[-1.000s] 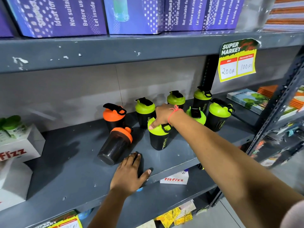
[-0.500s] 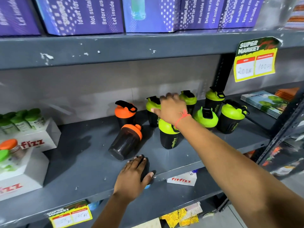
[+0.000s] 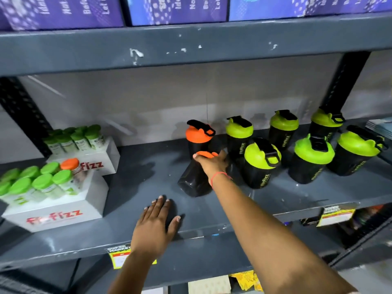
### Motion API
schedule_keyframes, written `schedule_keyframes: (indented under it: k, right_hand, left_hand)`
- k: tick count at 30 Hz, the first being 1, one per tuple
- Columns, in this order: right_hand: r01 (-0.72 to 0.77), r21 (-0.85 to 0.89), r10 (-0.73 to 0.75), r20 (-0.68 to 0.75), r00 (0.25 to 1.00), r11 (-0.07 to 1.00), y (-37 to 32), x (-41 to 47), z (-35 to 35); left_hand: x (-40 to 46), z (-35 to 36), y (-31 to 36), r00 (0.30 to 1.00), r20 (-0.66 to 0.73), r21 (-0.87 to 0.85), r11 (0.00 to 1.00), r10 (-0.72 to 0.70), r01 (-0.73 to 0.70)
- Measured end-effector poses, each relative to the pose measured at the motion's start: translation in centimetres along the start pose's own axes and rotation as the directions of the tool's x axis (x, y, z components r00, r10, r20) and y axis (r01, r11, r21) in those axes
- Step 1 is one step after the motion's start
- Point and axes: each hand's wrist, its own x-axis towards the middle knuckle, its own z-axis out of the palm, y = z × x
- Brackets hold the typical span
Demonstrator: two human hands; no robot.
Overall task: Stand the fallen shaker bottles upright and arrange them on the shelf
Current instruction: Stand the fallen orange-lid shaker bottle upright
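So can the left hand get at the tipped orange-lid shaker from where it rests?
Probably yes: the left hand lies flat on bare shelf just before the tilted shaker, nothing between; the right hand already covers its lid.

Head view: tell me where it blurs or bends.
Head view: the purple boxes along the top and the price tags at the lower edge smear with motion blur; wide-angle distortion bows the upper shelf edge; the right hand on the tilted orange-lidded shaker stays fairly sharp.
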Motion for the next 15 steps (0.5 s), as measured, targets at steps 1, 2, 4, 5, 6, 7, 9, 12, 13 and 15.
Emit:
schedule_keyframes:
  k: [1, 2, 4, 5, 6, 7, 9, 12, 13, 15]
  right_hand:
    - [-0.025, 0.097, 0.026, -0.006, 1.0, 0.995, 0.3, 0.2, 0.1]
    - [-0.041, 0.155, 0.043, -0.008, 0.999, 0.987, 0.6, 0.3, 0.1]
    - [-0.028, 0.186, 0.032, -0.02, 0.999, 0.982, 1.0, 0.3, 0.0]
    - [0.006, 0.193, 0.002, -0.039, 0.999, 0.981, 1.3, 0.1, -0.1]
    - [0.059, 0.205, -0.048, -0.061, 0.997, 0.977, 1.5, -0.2, -0.2]
    - [0.137, 0.201, -0.121, -0.09, 0.988, 0.97, 1.5, -0.6, -0.4]
    - [0.373, 0.078, -0.356, -0.168, 0.919, 0.925, 1.5, -2.1, -1.0]
    - [0.717, -0.291, -0.769, -0.124, 0.628, 0.633, 2.4, -3.8, -2.1]
    - [0.748, -0.381, -0.827, -0.088, 0.555, 0.543, 3.1, -4.1, -2.4]
    - [0.74, -0.455, -0.847, -0.069, 0.526, 0.496, 4.3, -4.5, -2.8]
  left_hand:
    - [0.2, 0.3, -0.3, 1.0, 0.004, 0.014, 1.0, 0.008, -0.008]
    - [0.4, 0.5, -0.4, 1.0, 0.001, 0.026, 1.0, 0.009, -0.009]
    - [0.5, 0.6, -0.4, 1.0, -0.009, 0.043, 0.999, 0.003, -0.003]
    - [0.4, 0.7, -0.4, 1.0, 0.002, 0.059, 0.998, 0.003, -0.003]
    - [0.4, 0.8, -0.5, 1.0, 0.019, 0.071, 0.997, 0.003, -0.004]
    - [0.4, 0.8, -0.6, 0.999, 0.036, 0.074, 0.997, -0.003, 0.0]
    - [0.7, 0.9, -0.5, 0.996, 0.088, 0.085, 0.996, 0.001, -0.008]
    - [1.7, 0.8, -0.2, 0.991, 0.134, 0.096, 0.995, 0.018, -0.031]
    - [2.1, 0.8, -0.1, 0.989, 0.143, 0.097, 0.994, 0.027, -0.041]
    - [2.6, 0.7, 0.1, 0.986, 0.165, 0.086, 0.995, 0.039, -0.054]
